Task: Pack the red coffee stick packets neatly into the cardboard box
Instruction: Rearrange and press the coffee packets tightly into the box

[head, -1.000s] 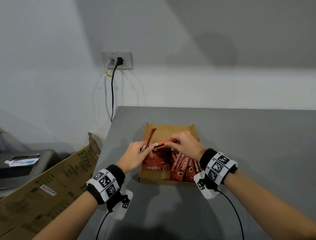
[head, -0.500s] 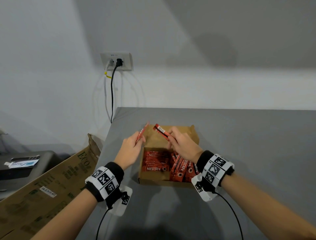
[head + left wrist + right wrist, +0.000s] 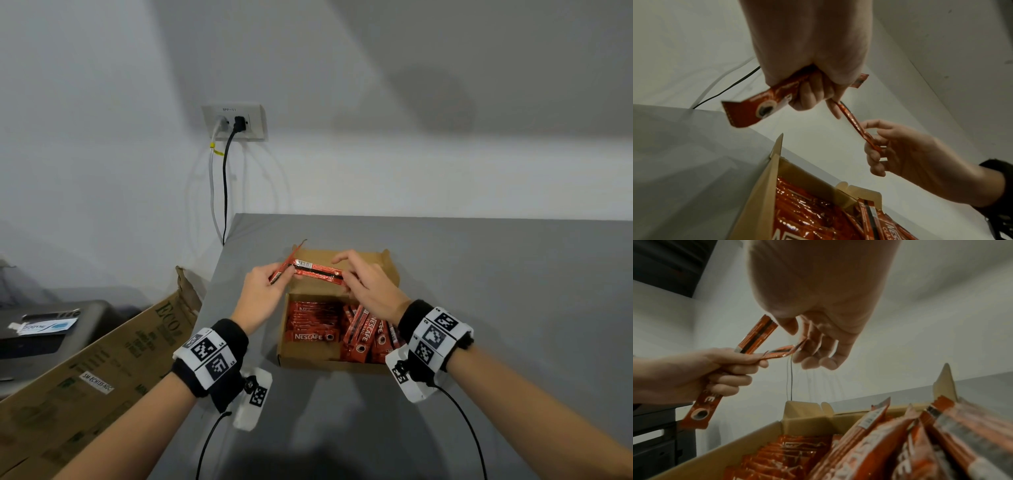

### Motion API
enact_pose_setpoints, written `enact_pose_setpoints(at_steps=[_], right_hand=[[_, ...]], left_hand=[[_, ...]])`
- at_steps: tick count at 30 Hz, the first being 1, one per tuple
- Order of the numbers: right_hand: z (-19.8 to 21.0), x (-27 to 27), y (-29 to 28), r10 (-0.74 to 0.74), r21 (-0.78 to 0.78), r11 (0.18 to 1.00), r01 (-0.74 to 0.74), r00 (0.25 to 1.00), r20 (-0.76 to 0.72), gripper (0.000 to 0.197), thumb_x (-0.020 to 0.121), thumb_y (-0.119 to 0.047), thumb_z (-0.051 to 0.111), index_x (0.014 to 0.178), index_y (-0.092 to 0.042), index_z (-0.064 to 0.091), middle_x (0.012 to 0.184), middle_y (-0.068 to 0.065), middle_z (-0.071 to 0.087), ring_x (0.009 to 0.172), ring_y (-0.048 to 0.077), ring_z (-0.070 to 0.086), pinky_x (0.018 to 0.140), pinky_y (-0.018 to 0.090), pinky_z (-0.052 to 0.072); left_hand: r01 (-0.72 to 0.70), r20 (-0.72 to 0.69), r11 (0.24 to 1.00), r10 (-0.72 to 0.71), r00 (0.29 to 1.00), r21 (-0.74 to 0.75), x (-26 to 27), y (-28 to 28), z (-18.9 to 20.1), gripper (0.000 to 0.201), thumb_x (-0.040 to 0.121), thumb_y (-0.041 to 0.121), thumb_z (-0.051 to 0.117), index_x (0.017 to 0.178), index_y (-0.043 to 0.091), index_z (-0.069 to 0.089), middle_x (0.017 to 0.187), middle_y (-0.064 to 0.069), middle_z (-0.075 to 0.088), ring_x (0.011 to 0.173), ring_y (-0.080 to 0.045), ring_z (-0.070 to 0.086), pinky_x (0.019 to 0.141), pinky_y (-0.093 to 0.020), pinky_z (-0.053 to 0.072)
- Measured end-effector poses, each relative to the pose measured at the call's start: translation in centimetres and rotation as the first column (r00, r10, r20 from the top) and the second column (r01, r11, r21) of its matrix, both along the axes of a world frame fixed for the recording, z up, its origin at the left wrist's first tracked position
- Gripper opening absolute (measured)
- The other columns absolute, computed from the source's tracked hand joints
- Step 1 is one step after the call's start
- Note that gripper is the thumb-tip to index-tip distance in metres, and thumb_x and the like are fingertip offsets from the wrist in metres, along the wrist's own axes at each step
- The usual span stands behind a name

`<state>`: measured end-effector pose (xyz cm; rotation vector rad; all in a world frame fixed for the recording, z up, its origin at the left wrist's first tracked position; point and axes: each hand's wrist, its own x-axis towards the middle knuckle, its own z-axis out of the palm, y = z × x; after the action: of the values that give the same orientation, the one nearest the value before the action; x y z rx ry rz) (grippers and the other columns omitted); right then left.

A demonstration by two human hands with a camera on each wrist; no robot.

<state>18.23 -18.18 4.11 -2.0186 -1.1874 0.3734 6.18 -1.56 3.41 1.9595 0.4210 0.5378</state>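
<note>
An open cardboard box (image 3: 287, 356) sits on the grey table. Red coffee stick packets lie in a flat stack (image 3: 313, 325) in its left half, and several more (image 3: 364, 337) lean on edge in its right half. Above the box's far end, my left hand (image 3: 282, 275) grips one tilted packet (image 3: 756, 105). A second packet (image 3: 318, 271) lies level between both hands. My right hand (image 3: 346, 279) pinches its right end (image 3: 781, 352), and its left end touches my left fingers (image 3: 835, 112).
A large brown carton (image 3: 102, 359) leans beside the table's left edge, with a dark machine (image 3: 44, 329) behind it. A wall socket (image 3: 234, 121) with two cables hangs past the table's far left corner. Bare grey table (image 3: 496, 308) stretches to the right.
Half a second ago the hands were apart, each with a packet tilted up. The right hand has since turned its packet level and brought it to the left hand.
</note>
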Motion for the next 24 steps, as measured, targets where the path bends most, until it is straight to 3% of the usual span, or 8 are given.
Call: enact_pose_setpoints(at_steps=[4,6,8,11,14,18,21,24], right_hand=[[-0.1,0.2,0.0,-0.008,-0.007,1.000,0.009,1.000,0.027,0.025,0.100,-0.019,0.038,0.118,-0.011,0.052,0.078,-0.012,0.056,0.072,0.003,0.059,0.070,0.021,0.053],[-0.3,0.1,0.2,0.003,0.007,1.000,-0.003,1.000,-0.011,0.025,0.096,-0.020,0.047,0.117,-0.011,0.058,0.080,-0.009,0.063,0.065,0.005,0.061,0.065,0.020,0.054],[-0.7,-0.1,0.5,0.021,0.024,0.999,-0.023,0.997,0.072,0.022,0.092,-0.017,0.056,0.111,-0.011,0.064,0.081,0.001,0.069,0.062,0.012,0.062,0.062,0.023,0.054],[-1.2,0.0,0.6,-0.041,0.178,0.984,-0.012,0.957,0.287,0.019,0.088,-0.009,0.062,0.105,-0.010,0.071,0.085,-0.002,0.069,0.069,0.000,0.056,0.070,0.014,0.049],[-1.5,-0.1,0.6,-0.093,0.261,0.965,-0.020,0.907,0.412,0.023,0.082,-0.002,0.067,0.104,-0.009,0.071,0.088,0.003,0.069,0.074,0.004,0.056,0.070,0.021,0.052],[-1.7,-0.4,0.5,-0.076,0.267,0.960,-0.085,0.839,0.539,0.025,0.075,-0.001,0.074,0.098,-0.007,0.072,0.086,0.006,0.066,0.070,0.013,0.060,0.063,0.024,0.053],[-1.7,-0.1,0.1,-0.117,0.307,0.947,-0.100,0.779,0.616,0.020,0.077,-0.005,0.070,0.096,-0.009,0.073,0.084,0.004,0.066,0.070,0.014,0.056,0.059,0.026,0.051],[-1.8,0.3,-0.2,-0.103,0.281,0.953,-0.108,0.760,0.642,0.021,0.081,-0.014,0.061,0.097,-0.013,0.073,0.087,0.003,0.066,0.070,0.013,0.053,0.059,0.025,0.050]], left_hand=[[0.004,0.016,1.000,-0.004,1.000,-0.007,-0.2,0.0,0.0,0.020,0.095,0.013,0.051,0.084,0.013,0.067,0.044,0.017,0.050,0.043,0.005,0.048,0.045,-0.008,0.032],[0.064,0.043,0.995,-0.068,0.997,0.072,-0.4,0.0,0.0,0.019,0.093,0.015,0.054,0.086,0.025,0.069,0.051,0.014,0.054,0.049,-0.002,0.045,0.050,-0.013,0.031],[0.101,0.069,0.991,-0.107,0.992,0.086,-0.4,0.0,-0.1,0.019,0.092,0.017,0.056,0.091,0.031,0.069,0.054,0.011,0.053,0.050,-0.003,0.041,0.051,-0.017,0.030],[0.068,0.078,0.976,-0.053,0.996,-0.206,-0.5,0.0,0.1,0.022,0.094,0.020,0.051,0.087,0.012,0.071,0.043,0.013,0.037,0.038,-0.002,0.031,0.043,-0.017,0.028],[0.115,0.017,0.943,-0.115,0.993,-0.313,-0.6,0.1,0.0,0.037,0.095,0.027,0.048,0.085,0.000,0.069,0.046,0.004,0.024,0.036,-0.006,0.021,0.037,-0.016,0.023],[0.115,-0.010,0.956,-0.122,0.992,-0.269,-0.4,-0.1,0.2,0.019,0.091,0.018,0.057,0.078,0.011,0.069,0.043,0.007,0.039,0.034,-0.004,0.029,0.037,-0.015,0.027],[0.129,-0.009,0.919,-0.143,0.990,-0.373,-0.6,-0.3,0.1,0.024,0.092,0.021,0.054,0.076,0.007,0.065,0.042,0.010,0.030,0.035,-0.004,0.023,0.037,-0.015,0.021],[0.096,-0.038,0.939,-0.115,0.993,-0.329,-0.6,-0.5,-0.1,0.030,0.091,0.020,0.056,0.062,0.014,0.057,0.039,0.010,0.039,0.034,-0.002,0.030,0.038,-0.015,0.026]])
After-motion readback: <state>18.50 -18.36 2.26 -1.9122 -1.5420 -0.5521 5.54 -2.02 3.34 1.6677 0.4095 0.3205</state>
